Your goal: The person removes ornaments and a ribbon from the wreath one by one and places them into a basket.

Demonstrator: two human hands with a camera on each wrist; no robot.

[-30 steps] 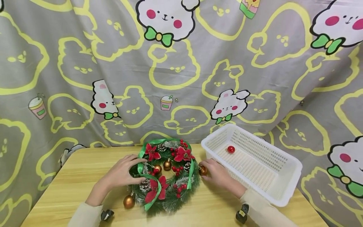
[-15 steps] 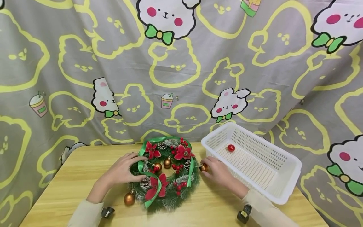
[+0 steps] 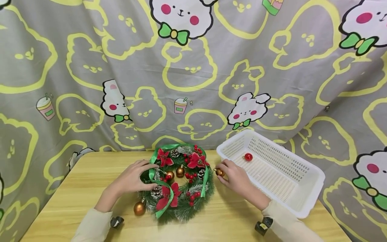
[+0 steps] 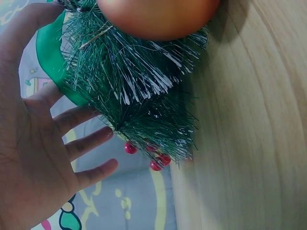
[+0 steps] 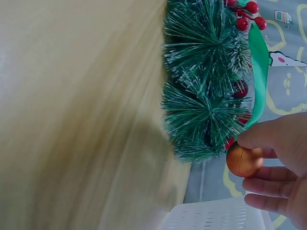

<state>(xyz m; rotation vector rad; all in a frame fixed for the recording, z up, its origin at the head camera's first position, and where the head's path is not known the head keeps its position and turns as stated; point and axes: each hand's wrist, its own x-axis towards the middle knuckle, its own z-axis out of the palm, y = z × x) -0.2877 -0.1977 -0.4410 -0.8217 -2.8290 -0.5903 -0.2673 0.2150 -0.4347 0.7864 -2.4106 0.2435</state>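
Observation:
A green Christmas wreath (image 3: 193, 213) lies on the table, trimmed with red poinsettias, berries, pine cones and a green ribbon (image 3: 164, 213). At its left side my left hand (image 3: 130, 178) rests with fingers spread; in the left wrist view the fingers (image 4: 91, 143) are fairly straight against the needles. Just off the wreath's right edge, my right hand (image 3: 236, 177) pinches a copper bauble (image 5: 244, 160) between thumb and fingers. Another copper bauble (image 3: 139, 208) hangs at the wreath's lower left. Two more copper baubles (image 3: 180, 172) sit near the wreath's centre.
A white plastic basket (image 3: 308, 198) stands right of the wreath, close to my right forearm. One red bauble (image 3: 248, 157) lies inside it. Behind the wooden table (image 3: 75, 188) hangs a grey patterned curtain (image 3: 193, 101).
My right hand has shifted slightly up and right with the copper bauble, a little farther from the wreath. The left hand keeps its place; the head view has moved slightly.

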